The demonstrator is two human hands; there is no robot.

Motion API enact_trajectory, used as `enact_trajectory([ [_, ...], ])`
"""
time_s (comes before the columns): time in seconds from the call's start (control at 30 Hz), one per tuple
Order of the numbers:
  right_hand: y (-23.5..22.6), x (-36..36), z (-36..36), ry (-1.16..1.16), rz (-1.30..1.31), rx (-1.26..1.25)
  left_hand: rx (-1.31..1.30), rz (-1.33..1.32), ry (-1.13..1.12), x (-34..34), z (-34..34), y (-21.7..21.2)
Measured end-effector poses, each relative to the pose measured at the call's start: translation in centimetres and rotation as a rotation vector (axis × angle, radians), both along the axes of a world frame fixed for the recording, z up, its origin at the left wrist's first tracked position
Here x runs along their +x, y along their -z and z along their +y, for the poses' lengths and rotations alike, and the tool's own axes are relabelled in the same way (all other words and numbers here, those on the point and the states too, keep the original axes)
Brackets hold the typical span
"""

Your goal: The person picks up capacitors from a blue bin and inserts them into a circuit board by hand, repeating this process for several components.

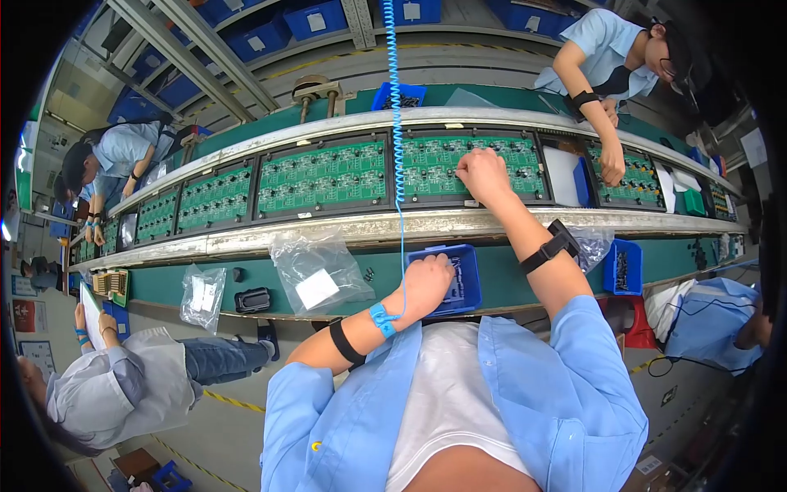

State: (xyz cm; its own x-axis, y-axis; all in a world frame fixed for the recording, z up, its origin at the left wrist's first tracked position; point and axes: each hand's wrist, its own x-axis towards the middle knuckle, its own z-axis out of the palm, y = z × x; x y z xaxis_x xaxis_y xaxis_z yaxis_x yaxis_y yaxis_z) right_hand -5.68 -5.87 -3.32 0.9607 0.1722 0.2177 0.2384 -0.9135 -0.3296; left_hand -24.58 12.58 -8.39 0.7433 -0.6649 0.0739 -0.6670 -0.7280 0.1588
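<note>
My right hand (487,177) is over a green circuit board panel (426,168) in a black frame on the line. Its fingers are pinched close to the board, and whatever is between them is too small to make out. At the near edge of the table, my left hand (427,286) dips into a blue bin (470,283) of small dark parts. Its fingers are curled, and their tips are partly hidden. A blue wrist strap (383,320) on my left wrist joins a coiled blue cord (393,107) hanging from above.
Left of the bin lie clear plastic bags (316,275) and a black tray (252,300). Another parts bin (622,268) stands to the right. More framed boards (321,174) line the rails. Across the line, a co-worker's hand (612,162) reaches over a board; other people work at left.
</note>
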Motion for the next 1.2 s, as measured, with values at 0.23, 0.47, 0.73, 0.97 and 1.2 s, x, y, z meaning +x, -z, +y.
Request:
enact_trajectory([
  [0.23, 0.2, -0.6, 0.5, 0.028, -0.097, -0.052, -0.156, 0.214, -0.045, 0.5, 0.9, -3.0],
  [0.47, 1.0, -1.0, 0.6, -0.018, -0.148, -0.045, -0.477, 0.323, -0.008, 1.2, 2.9, -4.6],
  [0.73, 1.0, -2.5, 0.1, -0.012, -0.156, -0.022, -0.86, 0.588, -0.118, 3.7, 5.3, -7.9],
  [0.97, -3.7, -8.6, 1.5, -0.175, -0.128, 0.493, -1.053, 0.735, -0.29, 7.3, 9.3, -11.1],
  [1.2, 0.7, -19.1, 4.7, -0.399, 0.215, -0.052, -0.958, 0.714, -0.273, 15.7, 9.6, -11.2],
])
